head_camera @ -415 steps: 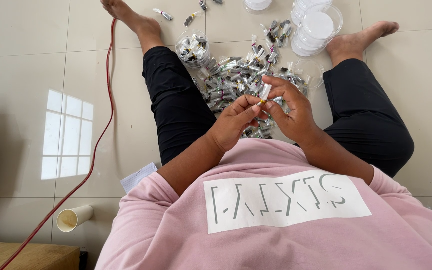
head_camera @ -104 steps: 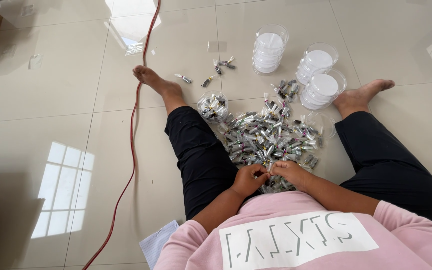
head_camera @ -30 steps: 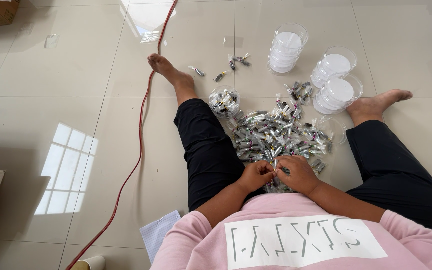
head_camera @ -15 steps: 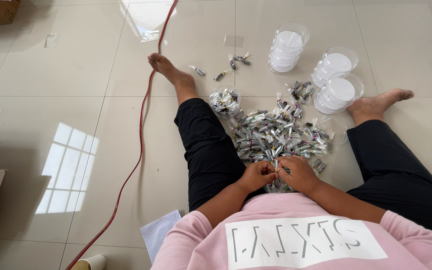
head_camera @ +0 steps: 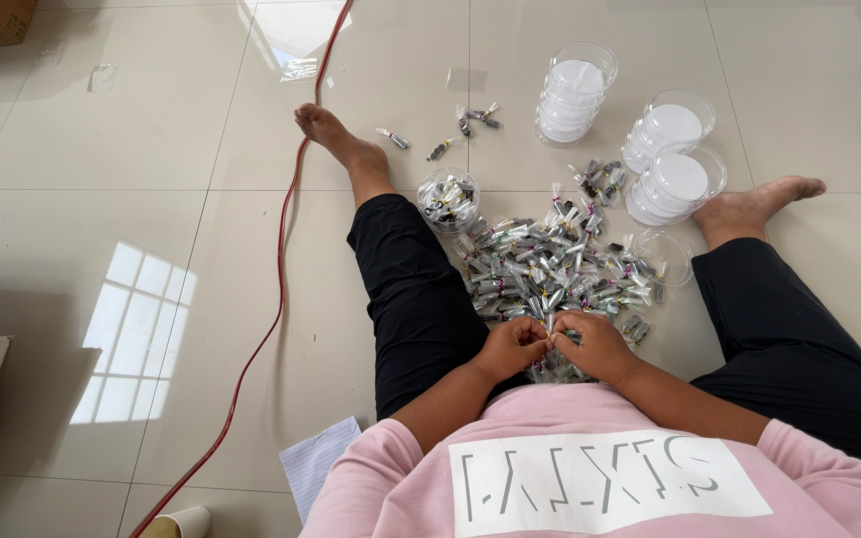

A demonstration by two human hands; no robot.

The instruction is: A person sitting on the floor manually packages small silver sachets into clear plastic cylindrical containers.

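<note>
**Small wrapped pieces worked between both hands, close to the body**

The person sits on the tiled floor with legs spread, and the left hand and right hand meet fingertip to fingertip over the near edge of the pile of small wrapped pieces. Both hands are pinched nearly closed on one small wrapped piece held between them — what exactly the fingers do to it is probably twisting or tying, but the view is too small to be sure.

Doing this well calls for a tight, short pinch near the piece's end, wrists kept low and steady, and the piece held clear of the pile so nothing else snags.

Room is bounded by the legs on either side. A small clear tub with pieces inside stands by the left knee; stacks of clear lidded containers stand beyond the pile, near the right foot. A red cable runs well to the left — open floor lies there.
</note>
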